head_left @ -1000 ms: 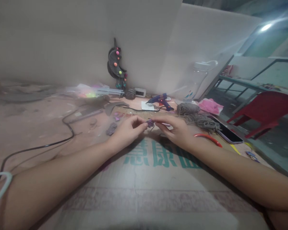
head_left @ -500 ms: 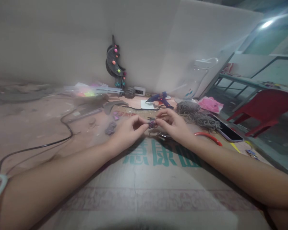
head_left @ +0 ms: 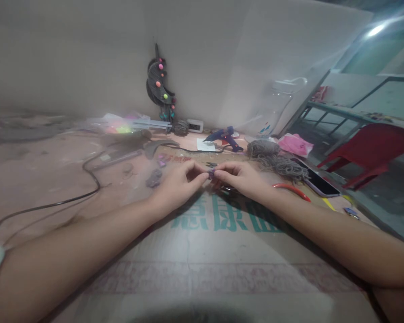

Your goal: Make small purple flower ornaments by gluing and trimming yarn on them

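Between my two hands is a small purple-grey piece [head_left: 211, 173], perhaps of yarn; its exact kind is too small and blurred to tell. My left hand [head_left: 185, 179] pinches it from the left with thumb and forefinger. From the right, the thumb and fingers of my right hand [head_left: 240, 178] close on the same piece. Partly hidden under my right hand and forearm lies a tool with a red handle [head_left: 294, 191]. A similar purple-grey piece [head_left: 154, 178] lies left of my left hand, with a small purple bit [head_left: 162, 160] behind it.
A blue glue gun [head_left: 222, 136] rests at the back by a white card [head_left: 205, 145]. Grey yarn [head_left: 283, 166], a phone [head_left: 318, 181] and pink plastic [head_left: 295, 145] lie to the right. A black cable [head_left: 50, 205] crosses the left side. A dark crescent ornament [head_left: 159, 85] hangs on the wall.
My right hand's fingers have come down and closed nearer to my left fingertips on the small piece. My left hand stays nearly in place. The view has shifted slightly.
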`<state>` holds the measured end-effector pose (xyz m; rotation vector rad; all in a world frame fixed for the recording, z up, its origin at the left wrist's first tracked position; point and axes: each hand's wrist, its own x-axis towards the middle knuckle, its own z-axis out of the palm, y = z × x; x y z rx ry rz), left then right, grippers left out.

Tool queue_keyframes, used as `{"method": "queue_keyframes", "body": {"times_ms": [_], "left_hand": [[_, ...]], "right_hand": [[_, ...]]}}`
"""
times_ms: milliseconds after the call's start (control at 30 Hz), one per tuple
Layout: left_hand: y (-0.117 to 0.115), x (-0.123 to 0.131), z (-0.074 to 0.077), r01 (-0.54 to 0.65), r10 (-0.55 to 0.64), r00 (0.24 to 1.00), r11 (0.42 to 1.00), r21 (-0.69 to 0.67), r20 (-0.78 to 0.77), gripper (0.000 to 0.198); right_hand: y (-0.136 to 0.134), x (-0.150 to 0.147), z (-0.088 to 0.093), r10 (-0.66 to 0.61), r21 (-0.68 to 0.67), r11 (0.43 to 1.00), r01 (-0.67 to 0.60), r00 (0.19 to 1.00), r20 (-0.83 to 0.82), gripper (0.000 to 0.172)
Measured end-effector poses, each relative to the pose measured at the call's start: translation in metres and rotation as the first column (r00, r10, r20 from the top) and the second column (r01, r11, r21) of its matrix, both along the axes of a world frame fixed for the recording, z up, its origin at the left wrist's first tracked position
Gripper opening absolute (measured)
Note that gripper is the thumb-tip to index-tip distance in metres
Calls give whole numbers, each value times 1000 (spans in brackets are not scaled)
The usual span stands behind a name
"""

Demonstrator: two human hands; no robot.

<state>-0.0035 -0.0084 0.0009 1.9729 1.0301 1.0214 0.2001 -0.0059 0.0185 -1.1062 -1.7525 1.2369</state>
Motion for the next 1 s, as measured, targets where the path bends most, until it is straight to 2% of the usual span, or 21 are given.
{"method": "queue_keyframes", "body": {"times_ms": [200, 333, 467, 633, 833, 1000], "left_hand": [[-1, 0, 0, 10, -10, 1000, 1000, -13, -13, 19], [1, 1, 0, -11, 10, 1000, 999, -42, -13, 19], [3, 1, 0, -52, 56, 997, 996, -65, 54, 19], [2, 0, 0, -132, 131, 989, 991, 11, 69, 15], [2, 0, -2, -143, 138, 989, 985, 95, 55, 13], [3, -1, -1, -159, 155, 985, 985, 63, 70, 12]], "right_hand": [[-2, 1, 1, 4, 18, 1000, -4, 1000, 14, 29], [-2, 3, -1, 19, 39, 999, -20, 999, 35, 39], [3, 3, -4, -17, 18, 1000, 18, 997, -70, 49], [5, 1, -6, -61, -84, 995, 52, 993, -105, 41], [2, 2, -3, 26, -273, 957, -98, 966, -257, 47], [-2, 0, -1, 28, -230, 971, -66, 986, -162, 44]]}}
